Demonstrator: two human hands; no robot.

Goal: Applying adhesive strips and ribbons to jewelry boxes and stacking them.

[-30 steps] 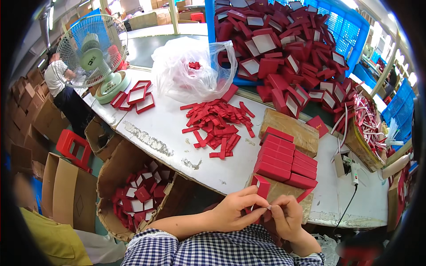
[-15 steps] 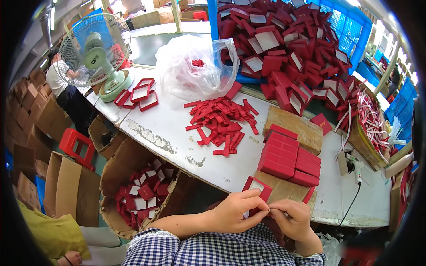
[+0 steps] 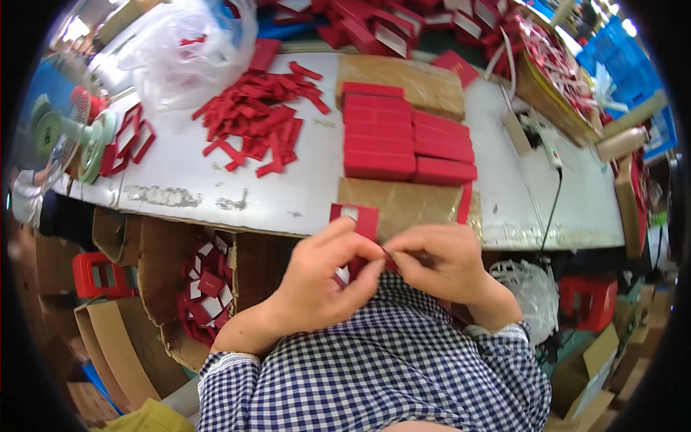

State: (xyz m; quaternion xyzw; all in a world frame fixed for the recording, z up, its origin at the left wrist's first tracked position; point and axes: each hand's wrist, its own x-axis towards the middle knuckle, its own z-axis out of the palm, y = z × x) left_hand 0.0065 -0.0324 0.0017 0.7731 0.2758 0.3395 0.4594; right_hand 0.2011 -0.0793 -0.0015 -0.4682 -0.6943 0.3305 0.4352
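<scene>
My left hand and my right hand meet just below the table's near edge, both pinching a small red box with a white inside. The fingertips touch at the box's lower right corner. Just beyond the hands lies a brown board on the white table, and on it rows of closed red boxes are stacked flat. A loose heap of red card strips lies left of those rows.
An open carton with several red and white box parts stands below the table at left. A green fan is at far left, a clear plastic bag behind the strips, a cable and switch at right. A person sits at far left.
The view has tipped down and closer to the table. My hands stay together on the small red box, now held nearer the table edge.
</scene>
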